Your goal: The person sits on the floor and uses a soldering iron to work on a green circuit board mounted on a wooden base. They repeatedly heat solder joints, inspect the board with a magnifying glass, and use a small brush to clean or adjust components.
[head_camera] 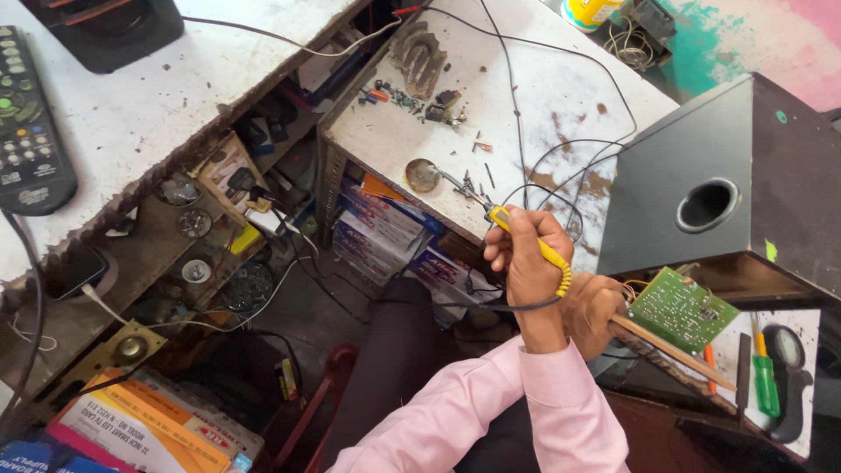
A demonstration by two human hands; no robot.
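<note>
Hands over a cluttered repair bench, right hand (pixel 526 254) fisted around yellow soldering iron (pixel 530 241), tip down by small round tin (pixel 422 175), left hand (pixel 591 302) closed on green circuit board (pixel 681 308), beside black speaker box (pixel 727 201), green screwdriver (pixel 766 381) nearby.

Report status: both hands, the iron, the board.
Left hand gripping yellow soldering iron, tip at small round tin on the bench. Right hand holding green circuit board. Black speaker box close beside the board.

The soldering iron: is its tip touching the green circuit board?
No. The soldering iron points away toward a round tin, while the green circuit board sits beside the other hand.
</note>
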